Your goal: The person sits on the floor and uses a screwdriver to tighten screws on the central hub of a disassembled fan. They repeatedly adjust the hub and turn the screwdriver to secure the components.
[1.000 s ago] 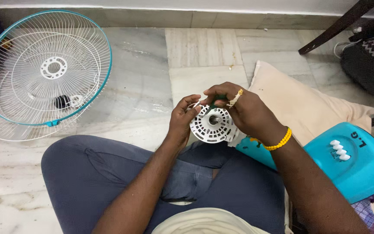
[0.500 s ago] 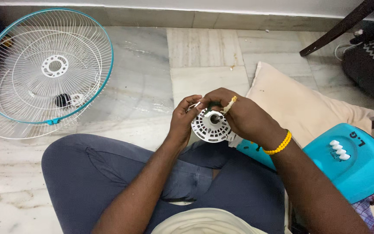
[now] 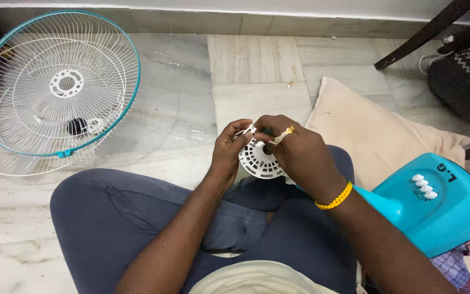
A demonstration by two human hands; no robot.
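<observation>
The white vented motor cover (image 3: 259, 160) is held above the lap, between both hands, its round face turned up toward the camera. The left hand (image 3: 229, 149) grips its left rim, fingers (image 3: 244, 129) pinching a thin white wire at the far edge. The right hand (image 3: 300, 152) covers the right side, its fingers pressed around a small tool (image 3: 282, 135) that points left and down at the cover's centre hole. The fan base (image 3: 436, 204) lies right, the wire grille (image 3: 55, 87) far left on the floor (image 3: 257, 65).
</observation>
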